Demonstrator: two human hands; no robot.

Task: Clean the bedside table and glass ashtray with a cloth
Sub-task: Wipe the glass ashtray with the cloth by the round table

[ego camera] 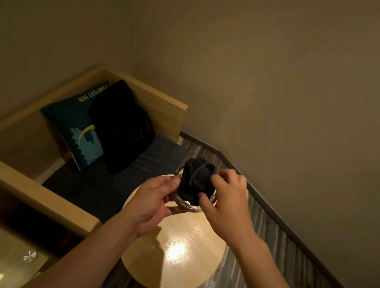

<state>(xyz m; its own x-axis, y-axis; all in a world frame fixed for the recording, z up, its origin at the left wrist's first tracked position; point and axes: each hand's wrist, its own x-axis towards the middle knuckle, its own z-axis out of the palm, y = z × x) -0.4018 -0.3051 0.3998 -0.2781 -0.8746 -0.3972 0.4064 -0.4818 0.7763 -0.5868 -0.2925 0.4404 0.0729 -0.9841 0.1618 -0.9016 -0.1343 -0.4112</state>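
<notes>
Dim corner, beige walls, wood bench (27,189) with two cushions (102,127), striped floor. Round pale table (176,253) below, bare and glossy, glare near centre. Held above its far edge: glass ashtray (186,205), tipped, mouth facing up and away; round, so no clear long axis. Left hand (152,202) gripping its near rim. Right hand (227,199), fingers curled, pressing a bunched dark cloth (196,182) into the bowl.

Left hand (154,196) gripping glass ashtray (185,204) by its rim, lifted above round wooden table (181,254). Right hand (228,196) pressing bunched dark cloth (195,181) into the bowl. Behind: wooden bench (27,190), blue cushion (72,122), black cushion (122,125).
</notes>
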